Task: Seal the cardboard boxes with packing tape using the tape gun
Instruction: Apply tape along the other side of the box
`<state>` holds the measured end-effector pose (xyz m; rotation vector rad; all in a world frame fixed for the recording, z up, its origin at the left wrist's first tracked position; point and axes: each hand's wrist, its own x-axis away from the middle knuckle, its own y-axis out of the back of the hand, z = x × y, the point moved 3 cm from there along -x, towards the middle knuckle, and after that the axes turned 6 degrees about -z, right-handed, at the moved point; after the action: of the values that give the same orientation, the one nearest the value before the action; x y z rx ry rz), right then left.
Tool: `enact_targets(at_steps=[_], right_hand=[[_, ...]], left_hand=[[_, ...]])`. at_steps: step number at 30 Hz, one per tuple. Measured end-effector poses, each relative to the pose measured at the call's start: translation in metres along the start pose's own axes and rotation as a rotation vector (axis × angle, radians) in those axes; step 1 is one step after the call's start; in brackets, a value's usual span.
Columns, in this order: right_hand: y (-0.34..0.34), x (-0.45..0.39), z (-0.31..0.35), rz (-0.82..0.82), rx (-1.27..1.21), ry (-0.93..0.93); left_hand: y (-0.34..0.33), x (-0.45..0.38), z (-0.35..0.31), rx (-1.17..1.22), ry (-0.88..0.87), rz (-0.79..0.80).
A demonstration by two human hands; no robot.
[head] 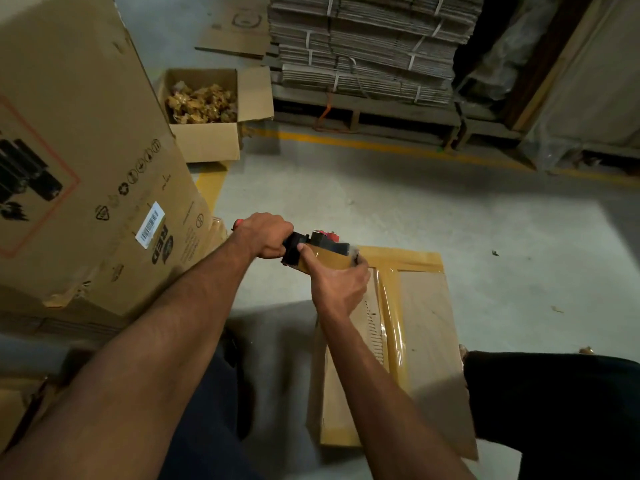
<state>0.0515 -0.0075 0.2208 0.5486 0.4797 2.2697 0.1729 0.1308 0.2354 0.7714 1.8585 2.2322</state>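
A cardboard box (429,327) lies on the floor in front of me, with brown packing tape running down its centre seam and across its far edge. Just above the box's far left corner is the tape gun (323,249), black and red with a brown tape roll. My left hand (265,235) grips its red handle. My right hand (337,284) curls round the tape roll side, thumb on the roll, fingers near the blade end.
A tall printed carton (86,161) stands close on the left. An open box of crumpled scraps (207,109) sits behind it. Bundled flat cartons on a pallet (374,50) fill the back. A yellow floor line (398,145) runs across. My dark-trousered legs (554,410) flank the box.
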Motion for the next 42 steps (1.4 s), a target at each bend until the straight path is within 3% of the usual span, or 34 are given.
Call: enact_targets(at_steps=[9,23,26,30,42], right_hand=[[-0.004,0.009,-0.014,-0.116,-0.107,0.084],[-0.001,0.01,-0.02,-0.118,-0.132,0.102],[-0.001,0.008,-0.021,-0.097,-0.118,0.086],[-0.003,0.011,-0.025,-0.03,-0.044,-0.001],[-0.007,0.015,-0.052,-0.014,-0.107,0.205]], left_hand=[[0.003,0.01,-0.002,-0.039,-0.013,-0.051],[0.01,0.016,-0.006,-0.112,-0.027,-0.061],[0.012,0.012,-0.006,-0.073,-0.041,-0.011],[-0.011,0.014,-0.003,0.004,-0.023,0.168],[-0.03,0.003,0.026,0.016,0.032,0.185]])
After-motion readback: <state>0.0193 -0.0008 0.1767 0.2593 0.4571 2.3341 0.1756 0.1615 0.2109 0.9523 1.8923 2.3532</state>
